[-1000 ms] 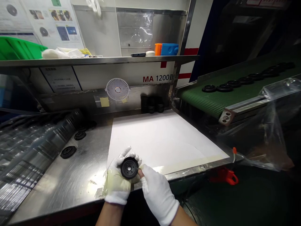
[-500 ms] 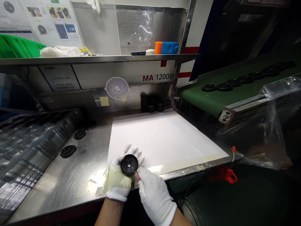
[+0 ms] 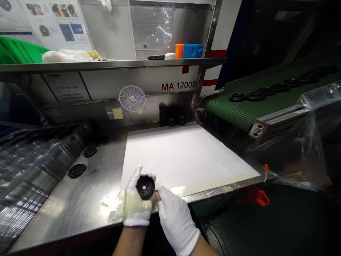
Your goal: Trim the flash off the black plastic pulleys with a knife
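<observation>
My left hand [image 3: 135, 208], in a white glove, is closed round a black round plastic wheel [image 3: 145, 187] with small holes in its face, held over the near edge of the steel bench [image 3: 80, 202]. My right hand [image 3: 176, 220], also gloved, is pinched against the wheel's lower right rim with a small tool I cannot make out. A white sheet [image 3: 183, 156] lies on the bench just beyond both hands.
Loose black wheels [image 3: 77, 170] lie left of the sheet beside a plastic-wrapped roll of parts [image 3: 34, 167]. More wheels ride the green conveyor belt [image 3: 239, 110] at right; a stack of wheels [image 3: 172, 115] stands at the back wall. A shelf [image 3: 112, 64] above holds a green bin and small items.
My left hand's fingers have curled tighter round the wheel, which has turned a little. My right hand stays pressed at its rim.
</observation>
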A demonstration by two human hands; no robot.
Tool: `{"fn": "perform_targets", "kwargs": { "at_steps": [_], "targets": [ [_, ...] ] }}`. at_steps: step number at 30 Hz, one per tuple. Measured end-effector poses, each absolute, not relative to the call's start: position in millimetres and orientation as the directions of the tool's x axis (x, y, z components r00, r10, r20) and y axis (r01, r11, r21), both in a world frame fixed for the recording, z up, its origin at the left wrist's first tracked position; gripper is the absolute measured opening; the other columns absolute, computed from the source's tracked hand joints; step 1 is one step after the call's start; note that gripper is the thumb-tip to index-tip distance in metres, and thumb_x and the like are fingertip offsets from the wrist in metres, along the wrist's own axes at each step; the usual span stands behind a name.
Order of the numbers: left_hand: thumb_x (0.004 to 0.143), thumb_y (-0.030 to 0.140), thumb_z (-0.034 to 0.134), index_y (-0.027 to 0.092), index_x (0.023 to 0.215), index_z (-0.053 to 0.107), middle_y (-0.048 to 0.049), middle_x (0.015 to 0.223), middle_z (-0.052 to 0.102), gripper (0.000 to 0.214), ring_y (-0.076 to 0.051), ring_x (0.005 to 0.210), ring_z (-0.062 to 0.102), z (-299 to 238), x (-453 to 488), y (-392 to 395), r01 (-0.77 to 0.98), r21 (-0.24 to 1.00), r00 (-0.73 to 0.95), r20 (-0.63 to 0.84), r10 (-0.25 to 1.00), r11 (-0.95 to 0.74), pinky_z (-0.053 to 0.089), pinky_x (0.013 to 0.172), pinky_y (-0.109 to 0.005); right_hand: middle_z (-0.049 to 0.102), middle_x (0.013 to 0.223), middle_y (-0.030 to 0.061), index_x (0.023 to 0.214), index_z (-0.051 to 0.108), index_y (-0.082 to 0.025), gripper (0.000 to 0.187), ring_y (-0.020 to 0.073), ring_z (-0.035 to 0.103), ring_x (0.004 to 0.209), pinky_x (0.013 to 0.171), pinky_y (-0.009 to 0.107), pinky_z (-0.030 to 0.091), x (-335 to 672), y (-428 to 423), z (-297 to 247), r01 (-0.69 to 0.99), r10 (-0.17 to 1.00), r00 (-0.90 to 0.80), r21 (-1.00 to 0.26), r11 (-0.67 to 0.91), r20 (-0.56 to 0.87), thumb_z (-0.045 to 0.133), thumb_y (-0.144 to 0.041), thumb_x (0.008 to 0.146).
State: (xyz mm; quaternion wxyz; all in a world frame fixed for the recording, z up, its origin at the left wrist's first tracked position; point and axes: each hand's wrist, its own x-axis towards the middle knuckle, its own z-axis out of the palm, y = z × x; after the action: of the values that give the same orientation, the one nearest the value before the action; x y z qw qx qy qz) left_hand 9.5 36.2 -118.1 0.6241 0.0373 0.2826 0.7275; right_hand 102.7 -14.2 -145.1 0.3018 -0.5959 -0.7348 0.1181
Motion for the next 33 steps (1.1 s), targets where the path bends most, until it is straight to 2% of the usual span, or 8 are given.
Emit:
{"fn": "perform_targets", "kwargs": {
  "at_steps": [3,9,16,19,21,24,28,33],
  "targets": [
    [0.068,0.011,0.063,0.016,0.084,0.062,0.0021,0.064,0.056,0.017,-0.011,0.062,0.056,-118.2,9.3,35.9,-0.844,0.517,-0.303,-0.246,0.921,-0.14,0.052,0.067,-0.029,0.059,0.062,-0.0024,0.074,0.05,-0.024,0.019,0.0147,0.052,0.053,0.051,0.029,0.021,101.8,-17.6,-144.9,0.793,0.93,-0.168,-0.516,0.325,0.327,0.036,-0.025,0.087],
    [0.067,0.012,0.064,0.017,0.089,0.062,0.0022,0.064,0.056,0.022,-0.011,0.062,0.056,-116.1,11.2,32.5,-0.876,0.476,-0.232,-0.282,0.931,-0.074,0.052,0.068,-0.028,0.059,0.069,-0.0009,0.078,0.05,-0.023,0.02,0.0153,0.053,0.059,0.055,0.028,0.023,107.0,-12.2,-141.5,0.811,0.956,-0.081,-0.54,0.227,0.282,0.033,-0.025,0.089],
    [0.069,0.011,0.06,0.019,0.096,0.061,0.0004,0.073,0.061,0.028,-0.012,0.073,0.06,-118.1,12.1,30.5,-0.827,0.53,-0.336,-0.198,0.921,-0.188,0.05,0.08,-0.028,0.059,0.067,-0.0016,0.077,0.05,-0.024,0.017,0.0158,0.053,0.058,0.054,0.03,0.021,95.4,-18.9,-143.6,0.824,0.95,-0.11,-0.508,0.252,0.293,0.036,-0.023,0.087],
    [0.072,0.015,0.055,0.015,0.104,0.06,-0.0099,0.09,0.065,0.032,-0.022,0.085,0.062,-113.1,4.4,29.2,-0.861,0.506,-0.194,-0.231,0.953,-0.052,0.051,0.079,-0.038,0.06,0.068,-0.0006,0.078,0.051,-0.024,0.02,0.0162,0.054,0.058,0.054,0.03,0.022,98.2,-14.7,-139.1,0.827,0.941,-0.139,-0.487,0.281,0.308,0.034,-0.025,0.089],
    [0.071,0.015,0.05,0.011,0.107,0.059,-0.0158,0.093,0.064,0.037,-0.027,0.085,0.062,-110.3,-0.9,27.6,-0.871,0.486,-0.062,-0.261,0.963,0.076,0.052,0.072,-0.045,0.061,0.07,0.0,0.081,0.052,-0.024,0.019,0.0166,0.055,0.06,0.054,0.029,0.024,103.1,-9.5,-135.5,0.823,0.941,-0.135,-0.495,0.281,0.31,0.035,-0.024,0.088],
    [0.071,0.014,0.052,0.009,0.101,0.061,-0.0102,0.075,0.062,0.032,-0.021,0.071,0.06,-110.0,-2.2,28.0,-0.878,0.463,-0.007,-0.259,0.966,0.118,0.053,0.066,-0.039,0.063,0.073,0.0,0.085,0.054,-0.024,0.016,0.0168,0.057,0.064,0.057,0.028,0.027,108.6,-3.6,-134.6,0.809,0.951,-0.112,-0.529,0.256,0.289,0.038,-0.02,0.086],
    [0.071,0.013,0.061,0.012,0.084,0.063,-0.0019,0.063,0.056,0.013,-0.012,0.062,0.055,-113.8,7.0,37.0,-0.908,0.417,-0.096,-0.277,0.956,0.03,0.051,0.065,-0.028,0.061,0.07,-0.0006,0.081,0.052,-0.023,0.016,0.0165,0.055,0.061,0.056,0.028,0.026,105.1,-5.1,-143.9,0.814,0.953,-0.115,-0.523,0.252,0.28,0.038,-0.02,0.086],
    [0.072,0.011,0.059,0.014,0.087,0.062,-0.0012,0.068,0.058,0.016,-0.013,0.069,0.058,-116.2,11.1,45.1,-0.886,0.455,-0.222,-0.253,0.942,-0.087,0.052,0.073,-0.032,0.058,0.065,-0.0013,0.077,0.05,-0.023,0.021,0.0157,0.052,0.056,0.053,0.029,0.022,97.7,-7.8,-150.8,0.832,0.932,-0.132,-0.474,0.29,0.338,0.033,-0.024,0.089]
  ]
}}
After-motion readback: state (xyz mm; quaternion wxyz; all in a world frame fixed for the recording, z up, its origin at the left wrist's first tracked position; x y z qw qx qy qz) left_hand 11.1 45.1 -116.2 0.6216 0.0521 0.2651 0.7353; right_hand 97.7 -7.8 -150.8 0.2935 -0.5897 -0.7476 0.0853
